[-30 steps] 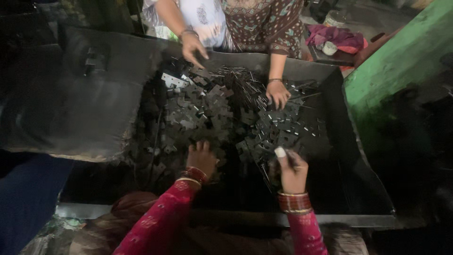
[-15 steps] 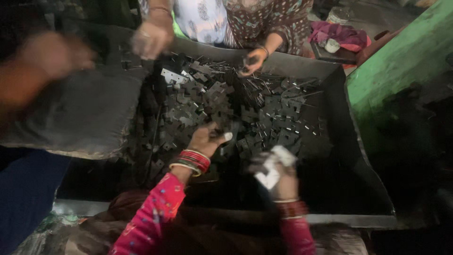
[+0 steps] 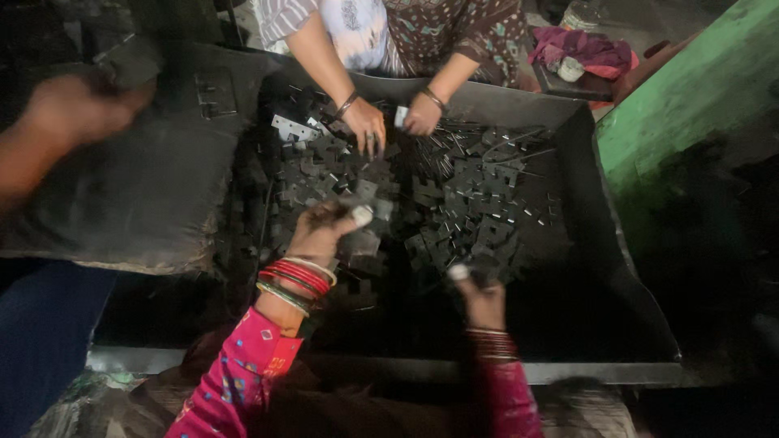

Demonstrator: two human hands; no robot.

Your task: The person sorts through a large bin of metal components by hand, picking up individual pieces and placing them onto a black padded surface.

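The left hand [image 3: 320, 231] is curled, fingers closed over a few dark metal pieces [image 3: 357, 217], one pale end sticking out past the thumb. Half a second ago it reached flat into the heap; now it has drawn back a little and lifted with a fistful. The right hand [image 3: 480, 296] has dropped: the pale flat piece it held up a moment ago is gone from view, and its fingers now bend down into the pile [image 3: 454, 203], a light tip showing by the knuckles. Whether it grips anything I cannot tell; the fingers are dark and blurred. So the picking seems to go hand after hand, the left loaded, the right back among the pieces.

Red and gold bangles [image 3: 294, 277] ring the left wrist, above a pink patterned sleeve [image 3: 243, 377]. The pieces lie loose across the black tray [image 3: 604, 243], thickest in the middle and toward the far side. Across the tray another person's hands [image 3: 365, 126] have come down onto the heap, close together. At the left a blurred arm [image 3: 57, 122] moves over a dark sack [image 3: 138, 203]. A green wall [image 3: 690, 89] stands at the right.
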